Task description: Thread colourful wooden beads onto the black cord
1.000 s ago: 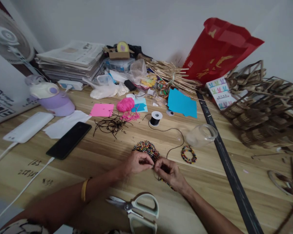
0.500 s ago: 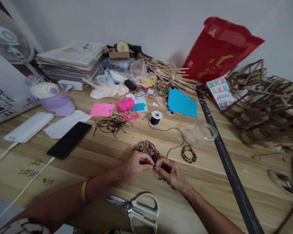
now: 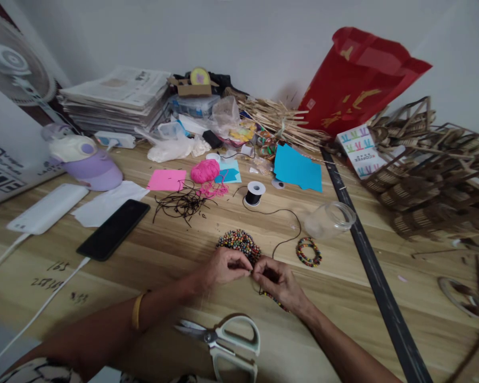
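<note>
At the left of the worktop a lilac bottle stands with its lid on, its contents hidden; a phone lies nearer the front. Behind, newspapers are stacked beside a low carton, with a yellow roll showing above the carton's rim, whether inside or behind I cannot tell. The carton sits above a clear box, whose contents are blurred. Cut cords lie loose in front of pink yarn. Near the front edge, scissors lie with the blades slightly apart. The left hand is before a heap of beads, its grip pinched at thumb and forefinger. The right hand meets it tip to tip, its grip pinched likewise; what is between the fingertips is too small to tell. A bead strand lies just below the right hand, partly hidden by it. Behind both hands stands a spool wound with black cord. Farther right, a beaded ring lies just beside a clear, open-mouthed jar. A red bag leans on the wall, its inside hidden, and brown baskets are piled at the far right.
</note>
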Demonstrator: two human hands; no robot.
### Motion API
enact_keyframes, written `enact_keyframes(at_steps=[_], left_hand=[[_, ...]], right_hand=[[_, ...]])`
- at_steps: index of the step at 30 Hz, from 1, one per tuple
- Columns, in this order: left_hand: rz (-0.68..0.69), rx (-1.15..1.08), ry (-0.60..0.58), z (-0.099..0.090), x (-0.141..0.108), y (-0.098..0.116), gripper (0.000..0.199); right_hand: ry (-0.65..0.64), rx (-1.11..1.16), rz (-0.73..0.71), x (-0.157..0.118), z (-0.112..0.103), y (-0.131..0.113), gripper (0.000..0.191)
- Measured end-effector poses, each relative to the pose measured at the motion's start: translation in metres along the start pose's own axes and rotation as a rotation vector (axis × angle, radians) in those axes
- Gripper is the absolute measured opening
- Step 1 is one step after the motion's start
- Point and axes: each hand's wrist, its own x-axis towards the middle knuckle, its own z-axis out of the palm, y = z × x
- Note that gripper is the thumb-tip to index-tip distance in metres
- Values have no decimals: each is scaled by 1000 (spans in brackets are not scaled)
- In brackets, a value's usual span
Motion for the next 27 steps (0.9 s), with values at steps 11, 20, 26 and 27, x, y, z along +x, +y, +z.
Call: enact_keyframes(at_steps=[11, 20, 26, 27], left_hand=[[-2, 19, 2, 0, 0, 3, 11], [2, 26, 1, 2, 1, -2, 13], [-10, -32, 4, 1, 0, 0, 11], [-8, -40, 1, 1, 0, 0, 11]], right_hand=[[-14, 10, -3, 0, 0, 1, 24], [-7, -2, -12, 0, 0, 3, 26], [-8, 87, 10, 2, 0, 2, 24], [-5, 95, 11, 2, 0, 2, 24]])
